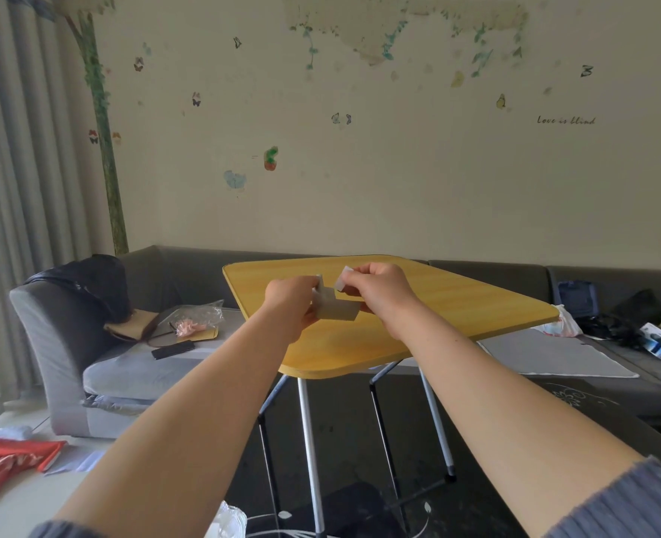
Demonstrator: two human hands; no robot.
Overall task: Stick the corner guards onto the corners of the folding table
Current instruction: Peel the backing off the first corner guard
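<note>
Both hands are raised over the yellow tabletop, working one corner guard between them. The left hand pinches the guard's left end. The right hand pinches a pale flap lifted off the guard, apparently the adhesive backing; its lower fingers seem to steady the guard's right end, though this is partly hidden.

Handling assessment: the guard is an angled, L-shaped piece, off-white to beige, matte. It appears light and probably soft, foam or rubber-like, so a fingertip pinch should suffice. It is best held by the outer faces and ends, keeping fingers off the exposed adhesive inside. The backing looks thin and flimsy and could tear if pulled sharply.

The folding table has a smooth wood-grain laminate top with rounded corners and a darker edge band, on slim white and dark metal legs. No guard is visible on any of its corners.

Surroundings: a grey fabric sofa behind, carrying a crinkled clear plastic bag and a dark phone.
</note>
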